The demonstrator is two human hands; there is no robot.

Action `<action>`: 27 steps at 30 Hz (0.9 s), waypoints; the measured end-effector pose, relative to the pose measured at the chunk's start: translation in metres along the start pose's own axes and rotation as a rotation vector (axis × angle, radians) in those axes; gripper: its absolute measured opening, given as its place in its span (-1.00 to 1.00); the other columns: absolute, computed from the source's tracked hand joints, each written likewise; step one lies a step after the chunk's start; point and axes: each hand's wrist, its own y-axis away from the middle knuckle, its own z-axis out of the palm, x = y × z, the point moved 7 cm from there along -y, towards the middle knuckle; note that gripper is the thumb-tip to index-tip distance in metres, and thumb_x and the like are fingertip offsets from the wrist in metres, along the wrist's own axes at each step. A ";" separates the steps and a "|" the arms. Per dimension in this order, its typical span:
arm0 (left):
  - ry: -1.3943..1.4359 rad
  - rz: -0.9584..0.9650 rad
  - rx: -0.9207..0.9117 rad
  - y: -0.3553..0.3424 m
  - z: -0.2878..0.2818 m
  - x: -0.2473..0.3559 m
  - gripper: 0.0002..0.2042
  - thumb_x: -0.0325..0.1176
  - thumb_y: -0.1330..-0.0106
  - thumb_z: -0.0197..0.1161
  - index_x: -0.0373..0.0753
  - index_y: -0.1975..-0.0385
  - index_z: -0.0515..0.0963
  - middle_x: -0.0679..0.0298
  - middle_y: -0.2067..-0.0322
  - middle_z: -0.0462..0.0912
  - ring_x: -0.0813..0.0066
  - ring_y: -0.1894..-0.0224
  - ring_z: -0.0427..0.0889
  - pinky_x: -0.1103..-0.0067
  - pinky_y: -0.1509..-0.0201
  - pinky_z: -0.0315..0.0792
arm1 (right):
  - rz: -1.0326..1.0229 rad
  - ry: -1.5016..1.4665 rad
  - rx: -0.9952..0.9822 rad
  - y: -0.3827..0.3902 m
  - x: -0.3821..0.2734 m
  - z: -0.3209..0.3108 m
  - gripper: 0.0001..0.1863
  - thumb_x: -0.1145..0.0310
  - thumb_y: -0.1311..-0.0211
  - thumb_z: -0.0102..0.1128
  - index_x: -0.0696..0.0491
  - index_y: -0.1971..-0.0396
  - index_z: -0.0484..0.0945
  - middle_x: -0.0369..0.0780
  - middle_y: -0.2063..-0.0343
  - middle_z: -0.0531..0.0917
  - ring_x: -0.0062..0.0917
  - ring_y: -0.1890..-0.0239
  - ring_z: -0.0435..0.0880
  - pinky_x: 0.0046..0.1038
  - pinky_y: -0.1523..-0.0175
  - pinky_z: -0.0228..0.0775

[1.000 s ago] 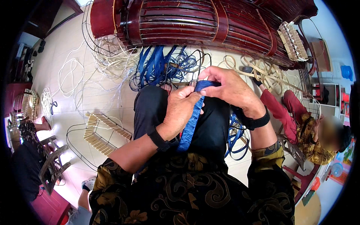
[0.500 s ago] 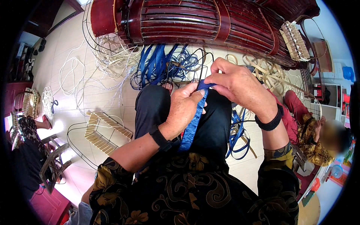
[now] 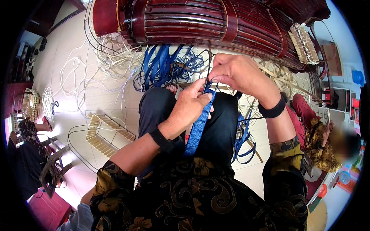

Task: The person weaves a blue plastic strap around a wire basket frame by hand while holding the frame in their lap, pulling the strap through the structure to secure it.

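Note:
A blue strap-wrapped band [image 3: 197,129] runs from my lap up between my knees, with thin black wire [image 3: 209,63] curving out past its far end. My left hand [image 3: 188,103] grips the band near that far end, thumb on top and fingers underneath. My right hand [image 3: 242,77] is closed in a pinch at the band's upper tip, where the wire comes out. Its fingertips seem to hold the blue strap, though most of that strap is hidden behind them.
Blue straps [image 3: 165,67] lie heaped on the floor ahead, beside pale cord [image 3: 115,52]. A dark red slatted bench [image 3: 185,21] spans the far side. A partly wrapped wire frame [image 3: 101,136] rests at left. More blue straps [image 3: 244,140] hang by my right knee. Another person [image 3: 322,142] sits at right.
My right hand has moved slightly left and away from me, toward the band's tip. The blue strap folded between my hands no longer shows. My left hand stays on the band.

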 end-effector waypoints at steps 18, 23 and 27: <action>0.328 -0.361 -0.241 -0.020 -0.025 -0.007 -0.59 -0.05 -0.52 -0.08 -0.17 -0.19 0.30 0.04 0.06 0.59 -0.01 0.10 0.67 0.01 0.11 0.61 | 0.417 -0.041 -0.002 -0.021 0.047 0.038 -0.78 0.16 0.14 0.44 -0.04 0.51 0.73 -0.19 0.50 0.68 -0.24 0.40 0.67 -0.25 0.24 0.48; 0.397 -0.344 -0.210 -0.024 -0.028 -0.010 -0.64 -0.14 -0.49 -0.01 -0.20 -0.14 0.33 -0.02 0.10 0.60 -0.13 0.21 0.70 0.01 0.16 0.61 | 0.446 0.047 0.020 -0.021 0.039 0.041 -0.65 0.15 0.17 0.48 0.06 0.39 0.71 -0.10 0.34 0.70 -0.17 0.21 0.67 -0.21 0.14 0.49; 0.360 -0.349 -0.131 -0.023 -0.032 -0.009 -0.69 -0.27 -0.46 -0.02 -0.22 -0.11 0.28 -0.03 0.18 0.62 -0.16 0.32 0.71 0.03 0.21 0.63 | 0.328 0.012 0.290 -0.011 0.028 0.027 -0.68 0.28 0.08 0.44 0.09 0.29 0.65 -0.10 0.27 0.65 -0.16 0.18 0.63 -0.20 0.09 0.47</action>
